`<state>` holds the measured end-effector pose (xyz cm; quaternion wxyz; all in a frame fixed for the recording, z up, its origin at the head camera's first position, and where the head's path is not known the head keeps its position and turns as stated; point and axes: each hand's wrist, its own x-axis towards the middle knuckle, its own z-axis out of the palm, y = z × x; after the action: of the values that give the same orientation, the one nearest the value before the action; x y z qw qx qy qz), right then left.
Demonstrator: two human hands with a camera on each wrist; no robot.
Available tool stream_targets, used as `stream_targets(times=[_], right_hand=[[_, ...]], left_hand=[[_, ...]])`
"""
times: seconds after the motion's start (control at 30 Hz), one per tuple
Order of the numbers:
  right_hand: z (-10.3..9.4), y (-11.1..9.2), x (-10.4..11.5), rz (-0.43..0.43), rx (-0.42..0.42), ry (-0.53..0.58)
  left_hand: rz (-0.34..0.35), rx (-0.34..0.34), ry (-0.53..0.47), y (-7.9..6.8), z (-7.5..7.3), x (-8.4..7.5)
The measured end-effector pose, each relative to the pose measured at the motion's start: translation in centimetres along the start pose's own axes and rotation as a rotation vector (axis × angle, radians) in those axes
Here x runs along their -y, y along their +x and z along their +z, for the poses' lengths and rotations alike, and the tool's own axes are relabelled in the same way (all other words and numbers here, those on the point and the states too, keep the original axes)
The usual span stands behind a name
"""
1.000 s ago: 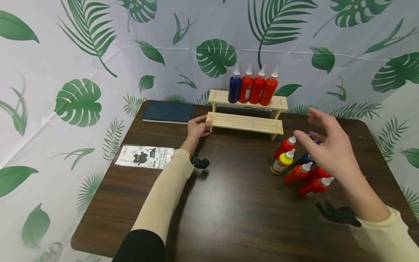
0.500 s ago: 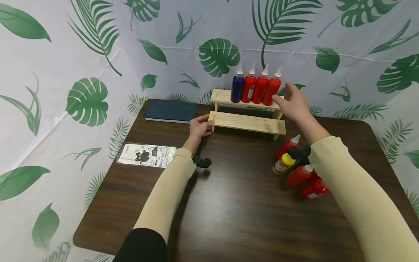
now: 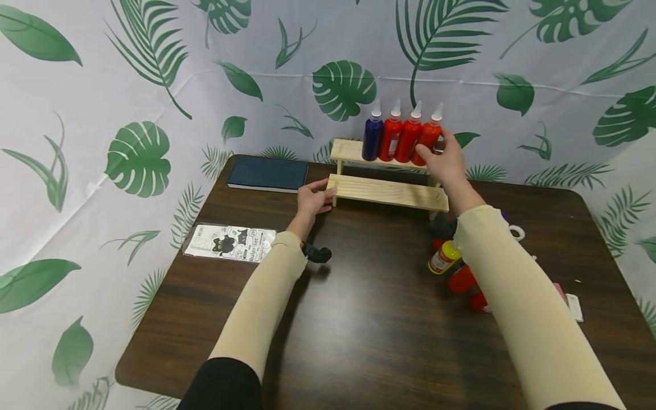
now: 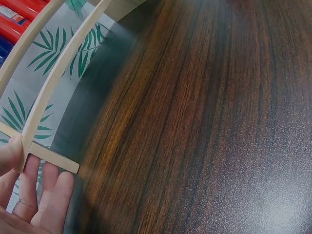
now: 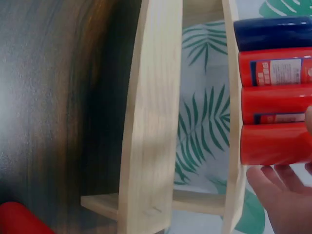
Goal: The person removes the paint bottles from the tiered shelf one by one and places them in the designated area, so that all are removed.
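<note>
A two-step wooden rack [image 3: 386, 192] stands at the back of the table. Its upper step bears a row of upright nozzle-capped bottles: a dark blue bottle [image 3: 372, 138] at the left, then three red ones. My right hand [image 3: 447, 159] holds the rightmost red bottle [image 5: 275, 144], thumb on its near side and the other fingers at its right side. The lower step's left end is gripped by my left hand [image 3: 311, 200]; in the left wrist view the thumb lies over the board and the fingers [image 4: 51, 195] curl beneath it beside the leg.
A yellow bottle [image 3: 443, 257] and several red bottles stand at the right, partly behind my right sleeve. Beyond the sleeve lie a white ring [image 3: 517, 232] and a small white block [image 3: 574, 307]. A dark blue book [image 3: 267, 173] and a packaged ruler set [image 3: 230, 243] lie left.
My right hand has swung from above the bottles at the right to the upper step and closed round the rightmost red bottle there. My left hand keeps its grip on the rack.
</note>
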<state>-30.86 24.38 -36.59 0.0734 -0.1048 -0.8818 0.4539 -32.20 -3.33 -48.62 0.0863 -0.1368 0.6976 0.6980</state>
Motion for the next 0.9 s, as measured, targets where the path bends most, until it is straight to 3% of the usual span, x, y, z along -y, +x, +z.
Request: stream_targets(times=[0.17, 0.3, 0.53, 0.7, 0.9], right_hand=[[0.6, -0.2, -0.1, 0.035, -0.072, 0.014], [1.0, -0.9, 0.0, 0.072, -0.117, 0.094], [2.0, -4.1, 0.5, 0.078, -0.282, 0.265], [2.6, -7.9, 0.3, 0.040, -0.266, 0.365], [4.5, -12.1, -2.5, -0.039, -0.183, 0.334]], left_hand=[[-0.003, 0.003, -0.004, 0.0, 0.0, 0.0], [-0.009, 0.006, -0.008, 0.0, -0.1, 0.0], [-0.002, -0.001, -0.007, -0.1, -0.2, 0.0], [0.008, 0.002, -0.007, -0.1, -0.3, 0.1], [0.023, 0.012, -0.004, 0.0, -0.1, 0.2]])
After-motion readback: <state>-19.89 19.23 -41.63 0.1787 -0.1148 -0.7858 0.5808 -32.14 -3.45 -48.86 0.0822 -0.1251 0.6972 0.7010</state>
